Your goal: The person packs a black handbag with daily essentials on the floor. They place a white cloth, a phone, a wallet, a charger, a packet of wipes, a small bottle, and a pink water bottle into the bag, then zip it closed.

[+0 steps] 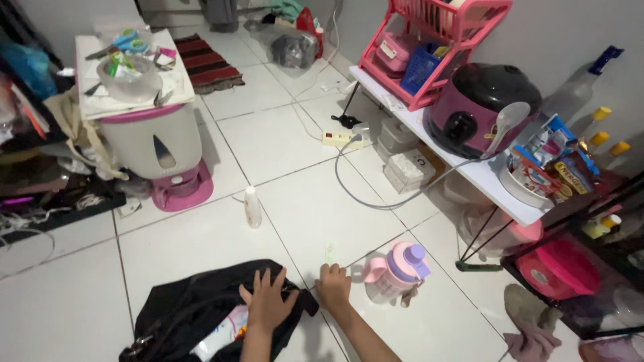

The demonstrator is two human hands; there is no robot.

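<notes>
A black bag [194, 308] lies on the white tiled floor [295, 154] at the near edge, its long axis running from near left to far right. The left hand [267, 302] presses flat on its far-right end, fingers spread (gripping nothing). The right hand [333, 285] rests just beside it on the floor, fingers curled. A pink lidded jug [396, 271] stands just right; a small white bottle [252, 206] stands farther away.

A home: tiled floor [282, 141], rice cooker [479, 107], dish rack [443, 40].
</notes>
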